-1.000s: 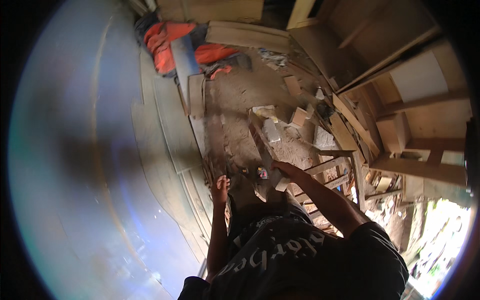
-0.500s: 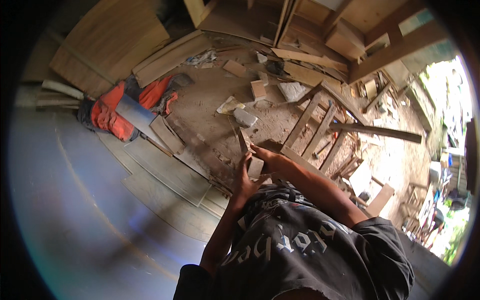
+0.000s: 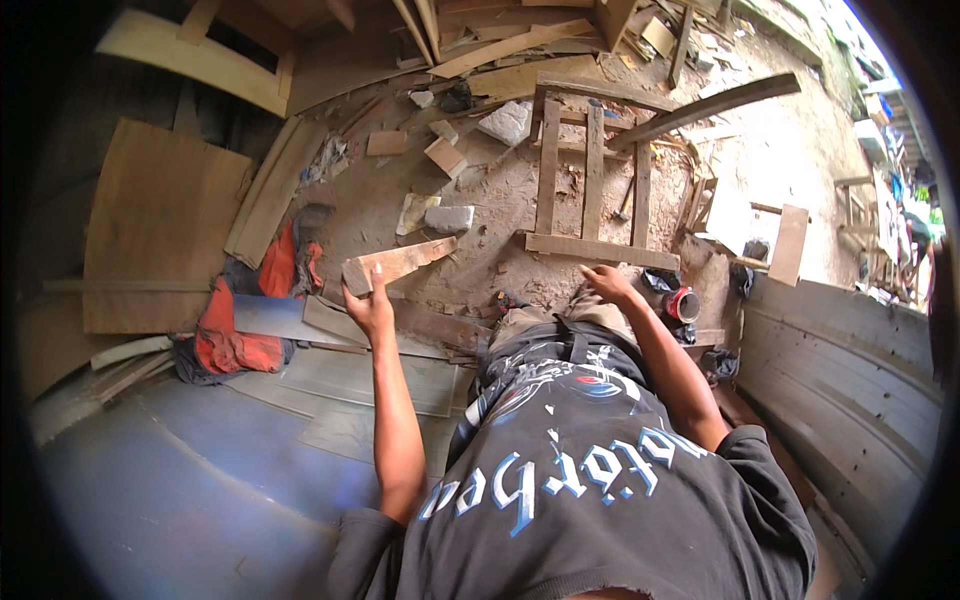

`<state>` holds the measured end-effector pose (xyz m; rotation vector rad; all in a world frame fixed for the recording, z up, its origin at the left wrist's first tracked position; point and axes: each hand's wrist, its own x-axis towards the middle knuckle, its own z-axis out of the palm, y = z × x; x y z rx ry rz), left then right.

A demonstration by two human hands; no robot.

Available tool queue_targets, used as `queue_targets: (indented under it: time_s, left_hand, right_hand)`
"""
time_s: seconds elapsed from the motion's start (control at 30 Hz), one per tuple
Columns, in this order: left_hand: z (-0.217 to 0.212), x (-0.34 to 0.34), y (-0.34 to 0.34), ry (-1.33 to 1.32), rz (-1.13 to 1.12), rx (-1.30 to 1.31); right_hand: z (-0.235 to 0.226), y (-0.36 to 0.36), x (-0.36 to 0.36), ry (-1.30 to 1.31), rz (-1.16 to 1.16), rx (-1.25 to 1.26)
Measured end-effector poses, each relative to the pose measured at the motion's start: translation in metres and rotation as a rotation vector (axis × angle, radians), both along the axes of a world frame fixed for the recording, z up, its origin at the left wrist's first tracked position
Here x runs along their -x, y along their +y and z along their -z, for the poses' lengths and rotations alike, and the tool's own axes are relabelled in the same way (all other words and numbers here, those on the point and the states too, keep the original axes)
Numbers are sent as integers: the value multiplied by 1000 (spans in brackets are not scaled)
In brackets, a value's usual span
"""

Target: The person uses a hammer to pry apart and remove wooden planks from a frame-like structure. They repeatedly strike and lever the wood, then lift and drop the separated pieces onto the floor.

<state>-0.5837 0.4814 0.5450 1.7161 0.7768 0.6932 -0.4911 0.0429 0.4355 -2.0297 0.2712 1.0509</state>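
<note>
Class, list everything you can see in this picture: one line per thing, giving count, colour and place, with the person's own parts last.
short flat wooden board: one, pale brown, held up in the left hand over the dirt.
wooden slatted frame: one, grey-brown, lying on the dirt ahead.
grey stone blocks: two at least, grey, on the dirt beyond the board.
orange and grey cloth heap: one, at left on the sheets.
large plywood sheet: one, brown, far left.
grey flat panels: several, lower left.
red-rimmed round can: one, by the right wrist.
loose timber offcuts: many, brown, along the top.
black printed T-shirt: one, lower middle.
left hand: fingers around the board's near end.
right hand: open, empty, near the frame.
</note>
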Motion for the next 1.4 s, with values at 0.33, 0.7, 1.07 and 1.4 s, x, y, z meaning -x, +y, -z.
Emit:
queue_targets:
  time_s: [0.33,0.7,1.07,1.4]
  left_hand:
    - [-25,-36,71,-16,71,-435]
    - [-229,-16,81,-368,464,-630]
    - [-307,2,69,-298,332,-707]
    - [-415,-5,13,-543,131,-612]
  right_hand:
    - [34,-120,129,28,279,471]
    - [-109,-34,39,-293,50,113]
    - [-202,185,20,-988,-442,-544]
    - [-236,250,22,-1163,-399,-968]
